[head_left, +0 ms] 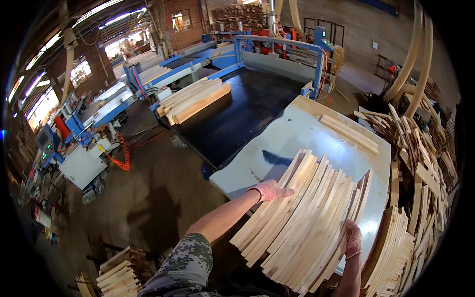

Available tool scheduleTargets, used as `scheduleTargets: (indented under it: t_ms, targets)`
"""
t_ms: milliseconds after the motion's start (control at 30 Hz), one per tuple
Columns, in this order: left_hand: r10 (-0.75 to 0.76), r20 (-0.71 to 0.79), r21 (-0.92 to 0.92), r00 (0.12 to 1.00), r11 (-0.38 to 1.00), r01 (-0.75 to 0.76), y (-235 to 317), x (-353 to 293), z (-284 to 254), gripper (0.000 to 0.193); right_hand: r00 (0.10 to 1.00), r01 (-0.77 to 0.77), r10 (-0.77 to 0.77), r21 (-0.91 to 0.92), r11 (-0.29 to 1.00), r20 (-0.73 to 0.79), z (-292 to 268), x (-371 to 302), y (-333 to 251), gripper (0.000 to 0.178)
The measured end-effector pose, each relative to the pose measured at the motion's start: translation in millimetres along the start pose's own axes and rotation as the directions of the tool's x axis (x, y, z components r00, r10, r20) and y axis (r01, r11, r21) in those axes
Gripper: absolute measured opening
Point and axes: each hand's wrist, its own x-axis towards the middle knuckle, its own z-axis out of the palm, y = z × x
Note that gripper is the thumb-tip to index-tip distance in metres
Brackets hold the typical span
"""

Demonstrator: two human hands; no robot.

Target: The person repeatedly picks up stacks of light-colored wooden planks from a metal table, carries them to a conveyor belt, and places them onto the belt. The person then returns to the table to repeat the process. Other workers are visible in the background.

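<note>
A broad row of pale wooden strips (pixel 307 213) lies side by side in front of me, the near ends uneven and jutting past the sheet's near edge. My left hand (pixel 272 191), in a pinkish knit glove, presses against the row's left side with its thumb over the top of the outer strip. At the right side my right hand (pixel 353 238), gloved alike, grips the outer strips near their near half. Both hands squeeze the row between them; the fingers under the edges are partly hidden. Beneath the far part lies a pale, glossy sheet-topped table (pixel 316 131).
A dark conveyor belt (pixel 247 109) in a blue-framed machine adjoins the table, with stacked boards (pixel 195 101) on it. Loose strips (pixel 349 133) lie at the table's far right. Wood piles (pixel 425 163) crowd the right; another stack (pixel 121 272) stands lower left. A control cabinet (pixel 84 171) stands left.
</note>
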Motion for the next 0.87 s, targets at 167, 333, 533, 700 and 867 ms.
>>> scheduleTargets:
  t_ms: [167,333,533,700,867]
  targets:
    - [0.036,-0.014,-0.001,0.999,0.999,-0.036,-8.1,86.0,-64.9,0.113,0.998,0.049,-0.054,-0.15,0.988,-0.028,54.1,56.5,5.0,0.025]
    - [0.21,-0.249,0.099,0.945,0.977,-0.19,-27.2,132.0,-152.5,0.108,0.998,0.026,-0.038,-0.249,0.968,-0.042,155.4,115.7,21.0,0.034]
    - [0.268,-0.412,0.247,0.871,0.953,-0.177,-135.4,192.5,-255.1,0.106,1.0,0.012,-0.012,-0.215,0.977,0.003,332.5,195.7,60.0,0.038]
    - [0.169,-0.438,0.43,0.883,0.902,0.041,-194.7,195.6,-368.4,0.106,0.992,-0.112,0.12,-0.183,0.977,0.036,492.2,232.9,102.1,0.037]
    - [0.202,-0.432,0.65,0.879,0.745,0.148,-289.6,230.4,-465.2,0.105,0.973,-0.12,0.159,-0.223,0.967,0.167,600.3,267.1,161.9,0.038]
